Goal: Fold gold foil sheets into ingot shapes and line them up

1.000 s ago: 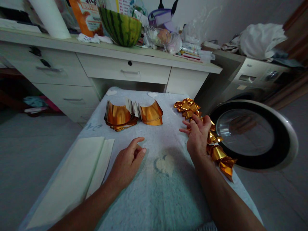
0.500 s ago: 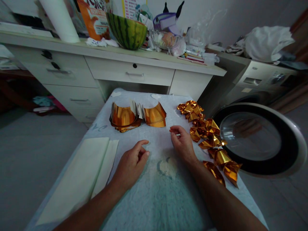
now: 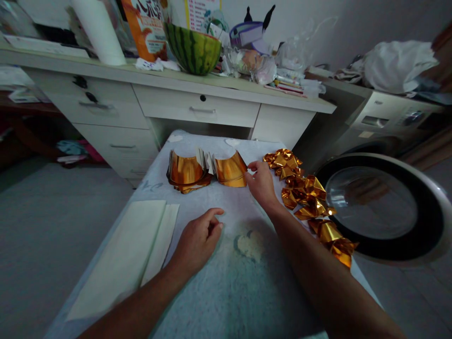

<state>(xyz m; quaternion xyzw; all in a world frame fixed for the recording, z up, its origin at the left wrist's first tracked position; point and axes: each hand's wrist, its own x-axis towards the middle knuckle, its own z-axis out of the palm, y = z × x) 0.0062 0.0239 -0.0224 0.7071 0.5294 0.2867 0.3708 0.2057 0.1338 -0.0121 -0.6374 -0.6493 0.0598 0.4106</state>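
Note:
My right hand [image 3: 262, 182] is at the right edge of the right stack of gold foil paper [image 3: 231, 168], thumb and forefinger slightly apart; whether the fingertips touch the sheet I cannot tell. A second, thicker stack of curved gold foil sheets [image 3: 186, 170] lies to its left, with pale edges showing between the two. My left hand [image 3: 200, 241] hovers over or rests on the cloth nearer to me, holding nothing, thumb and forefinger apart. Along the right side of the table sit several folded gold foil pieces [image 3: 306, 190], partly hidden by my right forearm.
Pale folded sheets [image 3: 120, 254] lie on the left of the cloth-covered table [image 3: 243, 287]. Behind stands a white desk [image 3: 197, 107] carrying a cut watermelon [image 3: 192, 49], a paper roll [image 3: 102, 33] and plastic bags. A washing machine's open round door [image 3: 377, 207] juts out at the right.
My right hand has moved forward and up to the right foil stack's edge. My left hand has barely moved. The view has shifted slightly.

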